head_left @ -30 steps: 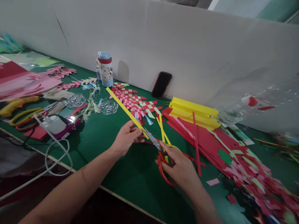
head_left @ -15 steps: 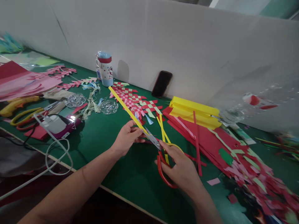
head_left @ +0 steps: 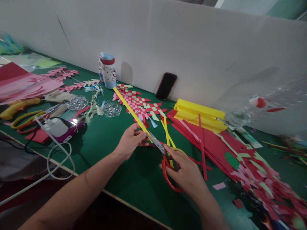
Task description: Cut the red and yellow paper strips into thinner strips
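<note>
Scissors [head_left: 158, 145] with red handles are in the right hand [head_left: 187, 172], whose fingers curl through the loops and hold them tight. The blades point up and left and look almost shut, with their tip at the near end of a long yellow strip [head_left: 129, 110]. The left hand [head_left: 129, 142] pinches that same end between thumb and fingers, just beside the blade tip. So the two hands are close together with the end of the strip between them. The rest of the strip sticks out away from the person, slanting over the green table [head_left: 107, 143] toward the bottle [head_left: 107, 72]. I think the cutting here is only at the near end, as nearly all of the strip is one long piece. Some work looks done: red and white woven pieces [head_left: 137, 102] lie under and beside the strip, and a few thin yellow bits [head_left: 166, 129] lie by the right hand. A lot looks left too: a pile of red paper [head_left: 211, 143] and a pack of yellow paper [head_left: 199, 115] lie to the right, well apart from the left hand.
</note>
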